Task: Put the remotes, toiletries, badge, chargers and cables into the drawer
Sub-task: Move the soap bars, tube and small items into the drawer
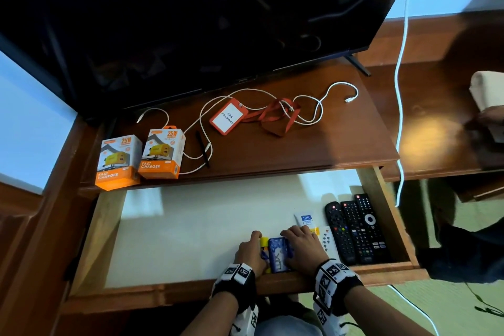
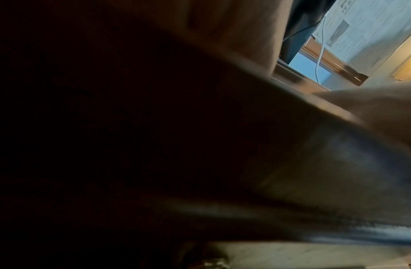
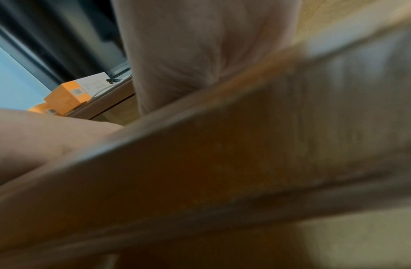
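Both hands work at the drawer's (image 1: 90, 237) six o'clock edge: left hand (image 1: 249, 252) curled round a yellow tube (image 1: 264, 242), right hand (image 1: 304, 247) flat on a blue pouch (image 1: 278, 254). Best nudged snug toward the remotes (image 1: 354, 226) at three o'clock; chargers (image 1: 141, 157), badge (image 1: 227, 117) and cables (image 1: 316, 106) wait at twelve.

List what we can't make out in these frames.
- Head view: how the left hand and right hand grip the blue packet; their backs cover the fingers.
- Head view: yellow item, mostly under the left hand.
- Wrist views: blurred and dark, no toiletry legible.
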